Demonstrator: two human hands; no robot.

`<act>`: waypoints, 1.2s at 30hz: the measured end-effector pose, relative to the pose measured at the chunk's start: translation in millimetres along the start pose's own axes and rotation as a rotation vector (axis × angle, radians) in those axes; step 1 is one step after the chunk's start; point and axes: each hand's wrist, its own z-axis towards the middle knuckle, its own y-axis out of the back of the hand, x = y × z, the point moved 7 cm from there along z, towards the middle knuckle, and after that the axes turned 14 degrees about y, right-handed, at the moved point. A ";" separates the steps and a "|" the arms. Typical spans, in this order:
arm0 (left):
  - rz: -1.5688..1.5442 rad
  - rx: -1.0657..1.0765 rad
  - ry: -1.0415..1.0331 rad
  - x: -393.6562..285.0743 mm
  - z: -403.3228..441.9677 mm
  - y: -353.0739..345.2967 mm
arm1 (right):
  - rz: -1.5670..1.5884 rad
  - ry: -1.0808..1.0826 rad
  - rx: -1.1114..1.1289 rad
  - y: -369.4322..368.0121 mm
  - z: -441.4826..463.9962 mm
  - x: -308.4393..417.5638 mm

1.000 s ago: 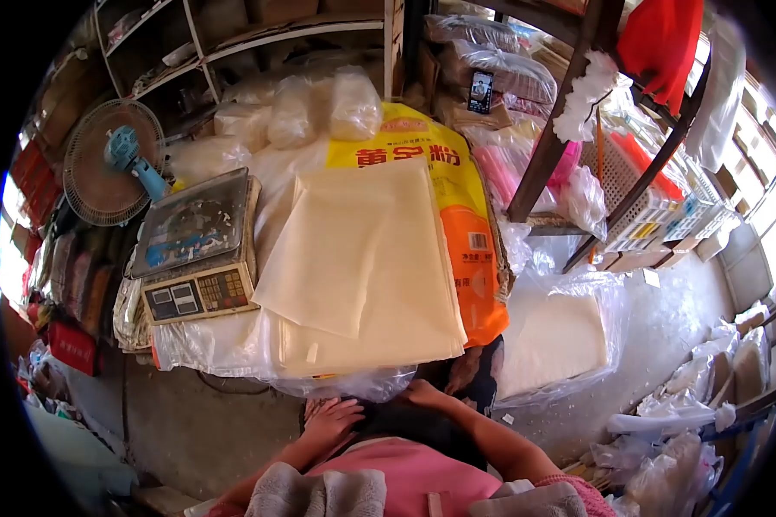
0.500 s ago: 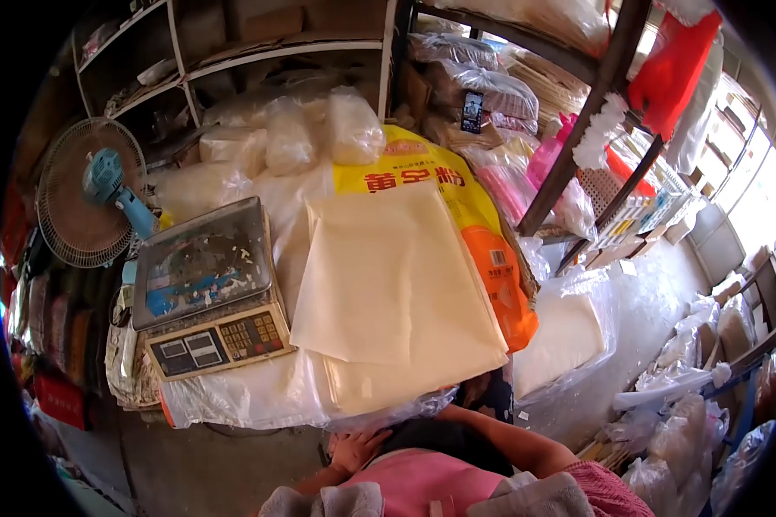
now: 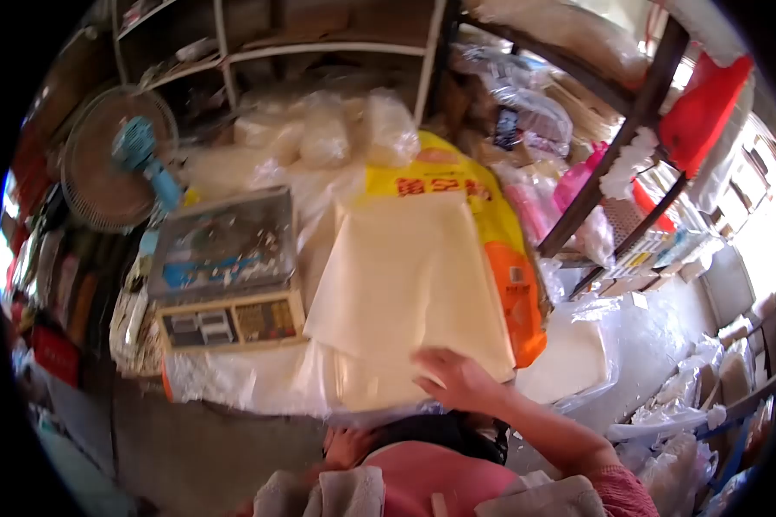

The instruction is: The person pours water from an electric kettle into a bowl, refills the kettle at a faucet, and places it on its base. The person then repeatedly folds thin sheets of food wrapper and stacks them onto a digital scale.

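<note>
A stack of cream, paper-like sheets [image 3: 409, 276] lies on the plastic-covered table, its top sheet askew over those beneath. Over the near right part of the stack is my right hand [image 3: 457, 377], somewhat blurred. Its fingers reach left, apart and holding nothing; whether they touch the sheet I cannot tell. My left hand [image 3: 349, 448] rests at my waist below the table's front edge, fingers laid out flat with nothing in them. Left of the stack stands a digital scale [image 3: 224, 246] with flakes scattered on its metal pan. A yellow and orange printed bag [image 3: 513, 267] lies partly under the sheets.
A blue fan [image 3: 134, 151] stands at the left. Clear plastic bundles [image 3: 392, 129] sit at the table's back, before shelving. On the right are a dark rack post [image 3: 612, 142], a plastic-wrapped cream stack [image 3: 569, 353] and several clear bags [image 3: 677, 457].
My right hand has come up from my waist onto the near part of the sheets. The left stays at my waist. The view has shifted, moving the scene slightly right.
</note>
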 end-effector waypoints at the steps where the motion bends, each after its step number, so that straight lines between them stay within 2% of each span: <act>1: -0.062 0.060 0.038 1.6 -0.5 2.0 | -0.218 0.172 -0.094 -3.9 19.7 3.4; 3: -0.092 -0.023 -0.022 -2.9 -4.2 11.7 | -0.413 0.175 -0.029 -32.1 31.8 -15.9; 5: -0.153 -0.078 -0.074 -7.2 -8.1 26.2 | -0.478 0.088 -0.016 -49.5 34.7 -43.7; 6: -0.247 -0.195 -0.151 -12.7 -11.3 48.2 | -0.513 0.037 -0.017 -56.0 35.1 -55.9; 8: -0.343 0.010 -0.113 -3.9 -18.6 53.0 | -0.564 0.069 0.000 -69.4 32.1 -70.2; 9: -0.396 0.107 -0.095 -12.4 -17.3 76.6 | -0.596 0.086 0.014 -69.2 31.1 -73.2; 10: -0.621 0.314 0.163 -6.4 -22.3 99.2 | -0.678 0.068 0.048 -67.2 31.2 -76.3; 12: -0.696 0.119 0.080 -4.9 -10.5 143.2 | -0.808 0.030 0.120 -74.5 30.8 -73.8; 15: -0.842 -0.230 0.057 25.0 9.1 182.3 | -0.808 0.197 0.062 -65.2 17.1 -80.8; 17: -0.623 -0.358 0.005 25.2 28.7 221.6 | -0.566 0.150 0.064 -43.3 9.2 -83.3; 19: -0.577 -0.302 -0.021 29.6 51.8 233.0 | -0.324 0.152 0.063 -22.2 -11.6 -80.3; 20: -0.558 -0.284 -0.036 31.4 64.0 236.1 | -0.160 0.070 0.029 -11.5 -19.0 -87.2; 23: -0.677 -0.117 -0.034 48.6 103.5 214.2 | 0.166 -0.090 -0.061 20.6 -32.9 -84.0; 24: -0.718 -0.079 -0.056 39.0 110.1 217.2 | 0.244 -0.073 -0.194 23.2 -37.9 -91.3; 27: -0.400 -0.052 -0.247 48.2 136.7 175.8 | 0.395 -0.251 -0.220 13.8 -51.6 -124.8; 30: -0.789 -0.066 0.165 76.5 156.7 141.6 | 0.430 -0.428 -0.248 -1.9 -56.1 -160.8; 33: -1.092 -0.015 0.440 63.4 157.2 155.2 | 0.307 -0.452 -0.321 1.8 -38.1 -175.7; 34: -1.122 -0.042 0.507 63.7 157.4 156.7 | 0.284 -0.492 -0.333 3.6 -31.5 -178.3; 36: -0.677 -0.247 0.510 57.2 161.9 170.8 | 0.230 -0.569 -0.365 9.1 -18.7 -178.6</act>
